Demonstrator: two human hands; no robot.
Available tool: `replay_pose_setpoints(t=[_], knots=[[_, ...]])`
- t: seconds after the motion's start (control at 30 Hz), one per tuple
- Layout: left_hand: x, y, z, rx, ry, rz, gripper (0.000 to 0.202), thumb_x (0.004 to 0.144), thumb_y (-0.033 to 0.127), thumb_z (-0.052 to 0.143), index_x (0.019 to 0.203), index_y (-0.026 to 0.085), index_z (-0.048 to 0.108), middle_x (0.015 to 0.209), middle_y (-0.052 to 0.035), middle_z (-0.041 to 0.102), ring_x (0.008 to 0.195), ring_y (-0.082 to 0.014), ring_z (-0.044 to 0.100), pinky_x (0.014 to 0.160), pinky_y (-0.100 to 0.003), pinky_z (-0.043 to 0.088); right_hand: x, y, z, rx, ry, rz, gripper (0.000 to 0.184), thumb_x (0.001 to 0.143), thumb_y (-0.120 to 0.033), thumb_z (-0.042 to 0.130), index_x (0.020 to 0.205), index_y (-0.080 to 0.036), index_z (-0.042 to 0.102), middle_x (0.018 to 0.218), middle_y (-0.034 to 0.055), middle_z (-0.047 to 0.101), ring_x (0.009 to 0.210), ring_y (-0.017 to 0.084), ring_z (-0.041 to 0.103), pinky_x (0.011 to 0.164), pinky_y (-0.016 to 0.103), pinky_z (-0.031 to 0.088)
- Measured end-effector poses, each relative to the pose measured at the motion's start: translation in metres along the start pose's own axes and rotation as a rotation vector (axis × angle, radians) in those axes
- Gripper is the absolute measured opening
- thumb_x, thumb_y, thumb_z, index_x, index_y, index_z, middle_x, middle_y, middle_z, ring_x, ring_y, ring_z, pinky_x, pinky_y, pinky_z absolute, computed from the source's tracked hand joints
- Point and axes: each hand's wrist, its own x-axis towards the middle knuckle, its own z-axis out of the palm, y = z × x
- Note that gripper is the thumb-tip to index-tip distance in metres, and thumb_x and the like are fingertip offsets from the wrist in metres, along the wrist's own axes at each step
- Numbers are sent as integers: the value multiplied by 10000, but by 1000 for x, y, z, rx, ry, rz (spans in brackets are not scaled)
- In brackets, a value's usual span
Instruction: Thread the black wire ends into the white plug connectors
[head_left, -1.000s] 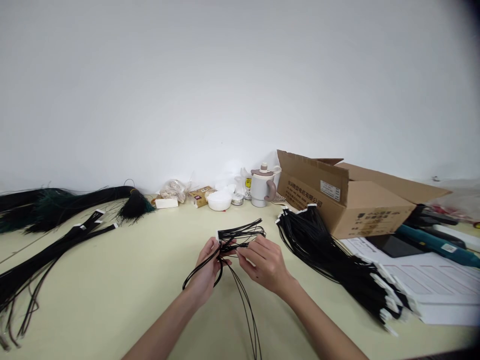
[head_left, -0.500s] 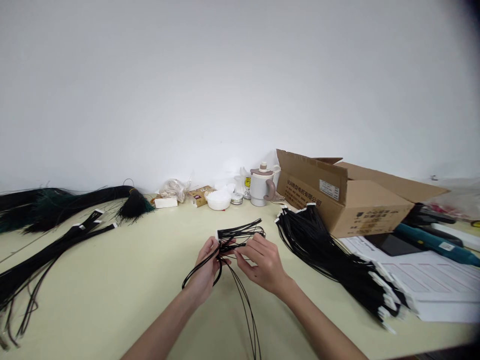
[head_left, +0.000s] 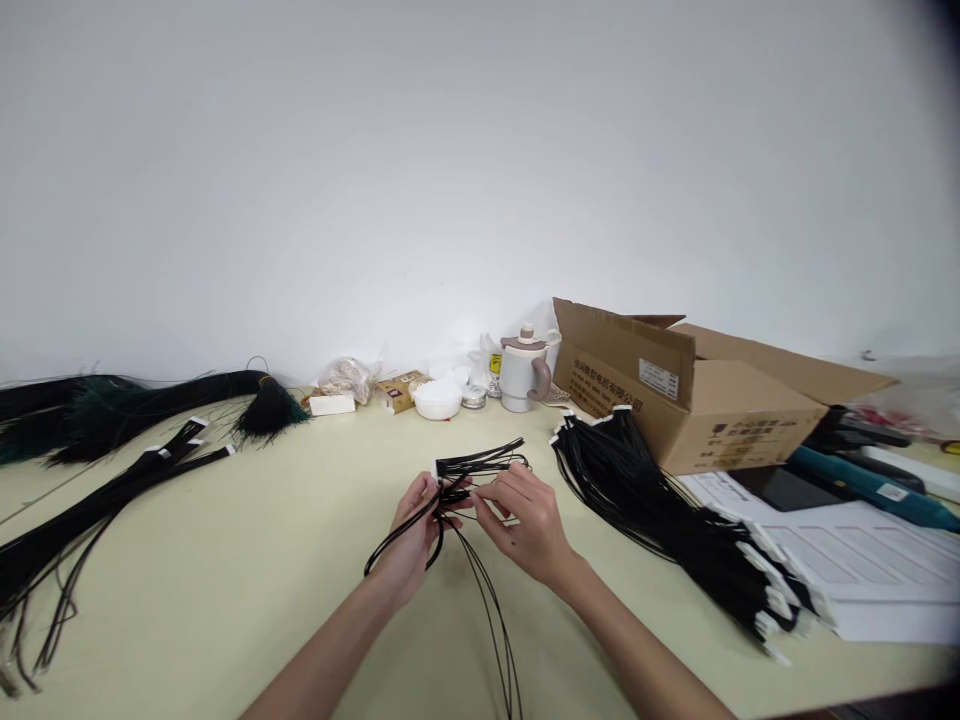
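A bundle of thin black wires [head_left: 480, 463] with a white connector [head_left: 434, 469] at one end is held above the middle of the table. My left hand [head_left: 411, 535] is closed around the bundle beside the connector, and some wires loop over its wrist side. From the right, my right hand [head_left: 521, 515] pinches thin black wire near the connector side, thumb and index finger close together. The exact strand between those fingertips is too small to make out. Several loose wires hang from the bundle toward the table's front edge.
Black wire harnesses with white connectors [head_left: 667, 520] lie on the right, before an open cardboard box [head_left: 739, 415]. More harnesses [head_left: 97, 510] and dark wire bundles [head_left: 187, 400] lie left. A white bowl [head_left: 438, 400] and a lidded mug [head_left: 519, 378] stand at the wall.
My right hand's fingertips have shifted slightly and come closer together on the wires. The left hand and the bundle have stayed nearly still.
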Motion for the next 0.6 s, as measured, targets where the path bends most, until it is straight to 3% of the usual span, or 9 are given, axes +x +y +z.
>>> replay_pose_setpoints(t=[0.6], knots=[[1,-2,0,7,32,-25,235,762,361,497,868,158,447,1122,-96,548,856,-139,590,635,-212,416,0,1,0,-11,-19,-14,57,776,-107,511,738,-147,526,559,-18,427,553,81,317,564,233,279]])
